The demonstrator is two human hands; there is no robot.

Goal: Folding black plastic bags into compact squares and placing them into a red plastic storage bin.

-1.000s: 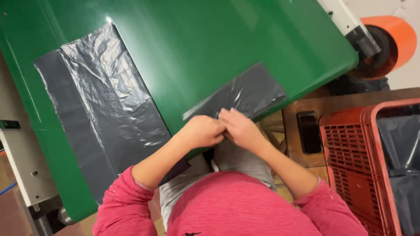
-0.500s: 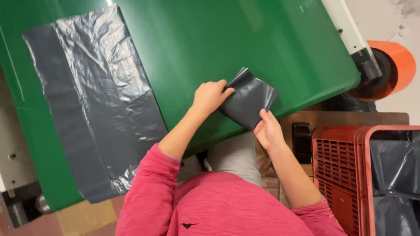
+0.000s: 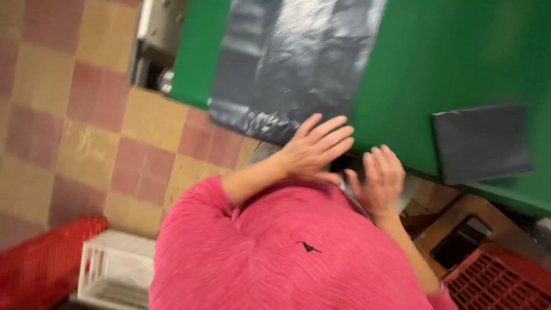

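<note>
My left hand [image 3: 314, 147] hovers with its fingers spread at the near edge of the green table [image 3: 436, 63], just below the corner of a flat, unfolded dark grey plastic bag [image 3: 293, 69]. Beside it my right hand [image 3: 380, 179] is also open and holds nothing, at the table's edge. A folded dark grey bag [image 3: 482, 142] lies as a small rectangle on the table to the right, apart from both hands. My pink sleeves and top fill the lower middle of the view.
A red plastic crate [image 3: 499, 284] stands at the lower right, with a dark flat device [image 3: 459, 244] beside it. A white crate [image 3: 112, 275] and a red mesh crate [image 3: 40, 264] sit on the checkered tile floor at lower left. A grey machine frame [image 3: 158, 40] adjoins the table.
The folded bag has been let go and lies on the table. Both hands have moved left toward the unfolded bag, and the view has swung left to show the floor.
</note>
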